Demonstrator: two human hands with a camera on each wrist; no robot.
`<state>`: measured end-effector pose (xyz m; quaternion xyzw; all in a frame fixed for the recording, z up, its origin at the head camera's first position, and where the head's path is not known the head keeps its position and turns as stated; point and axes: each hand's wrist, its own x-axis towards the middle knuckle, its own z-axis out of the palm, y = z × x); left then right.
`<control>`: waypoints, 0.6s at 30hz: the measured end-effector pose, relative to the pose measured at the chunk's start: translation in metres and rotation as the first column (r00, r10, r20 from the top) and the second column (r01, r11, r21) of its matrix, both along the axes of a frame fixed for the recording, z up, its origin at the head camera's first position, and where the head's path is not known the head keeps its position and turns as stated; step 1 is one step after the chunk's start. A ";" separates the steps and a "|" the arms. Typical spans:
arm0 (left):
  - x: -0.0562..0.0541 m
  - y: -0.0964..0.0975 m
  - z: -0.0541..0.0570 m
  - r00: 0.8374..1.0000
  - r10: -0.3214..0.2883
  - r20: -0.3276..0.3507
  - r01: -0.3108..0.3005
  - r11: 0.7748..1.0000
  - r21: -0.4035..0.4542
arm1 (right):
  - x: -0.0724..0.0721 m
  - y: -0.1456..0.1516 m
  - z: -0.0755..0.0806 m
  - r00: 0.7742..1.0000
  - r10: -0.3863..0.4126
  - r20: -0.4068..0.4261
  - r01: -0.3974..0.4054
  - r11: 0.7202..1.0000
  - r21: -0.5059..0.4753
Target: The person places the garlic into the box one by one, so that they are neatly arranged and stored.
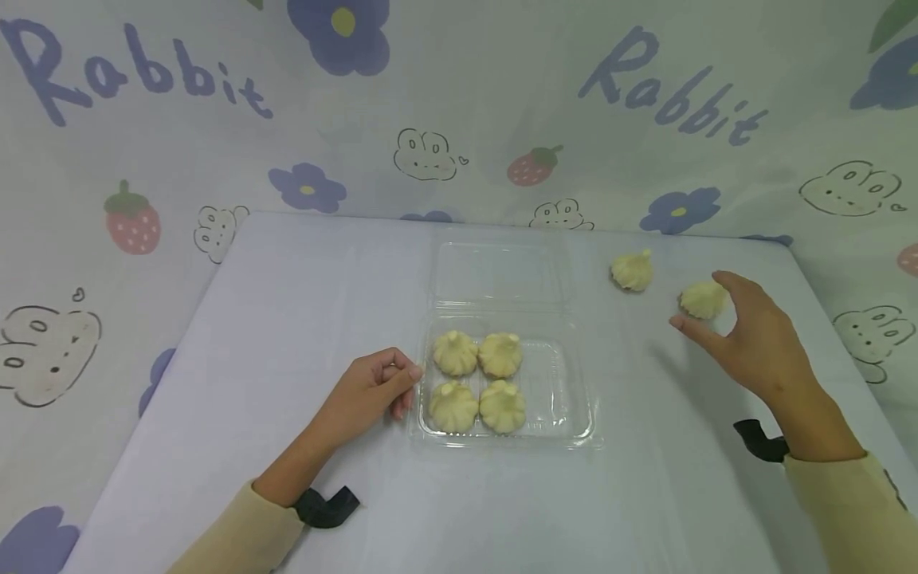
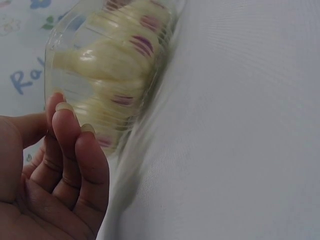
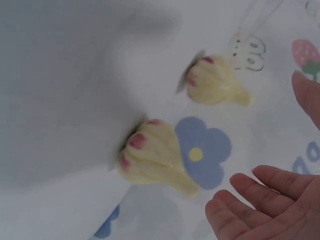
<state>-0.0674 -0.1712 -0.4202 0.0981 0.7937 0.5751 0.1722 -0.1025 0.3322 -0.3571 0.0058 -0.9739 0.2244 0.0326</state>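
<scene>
A clear plastic clamshell container [image 1: 555,383] lies with its lid [image 1: 502,271] folded back. Several pale garlic bulbs [image 1: 455,354] sit in its left part, and purple streaks show on the bulbs [image 2: 112,60] in the left wrist view. My left hand [image 1: 376,387] pinches the container's left rim between thumb and fingers. On the right, my right hand [image 1: 763,335] hovers with thumb and fingers spread around a loose garlic bulb [image 1: 701,300], holding nothing. Another garlic bulb [image 1: 632,271] lies farther left. Both loose bulbs show in the right wrist view, apart from the fingers [image 3: 265,197].
A white cloth covers the table [image 1: 287,303]. Behind it hangs a patterned curtain [image 1: 473,96] with flowers, strawberries and rabbits. A black strap [image 1: 326,508] is at my left wrist and another strap [image 1: 760,441] at my right.
</scene>
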 end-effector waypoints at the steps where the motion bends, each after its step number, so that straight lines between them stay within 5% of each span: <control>1: 0.000 0.000 0.000 1.000 0.001 0.000 -0.001 1.000 0.000 | -0.002 0.003 -0.002 1.000 -0.011 0.005 0.011 1.000 0.001; 8: 0.000 0.002 -0.001 1.000 -0.002 -0.013 0.002 1.000 0.012 | -0.012 0.024 -0.013 0.995 -0.091 0.050 0.090 0.996 0.018; 18: 0.000 0.000 0.000 1.000 0.007 0.009 -0.007 1.000 0.014 | -0.024 0.039 -0.024 0.995 -0.100 -0.023 0.101 0.995 0.015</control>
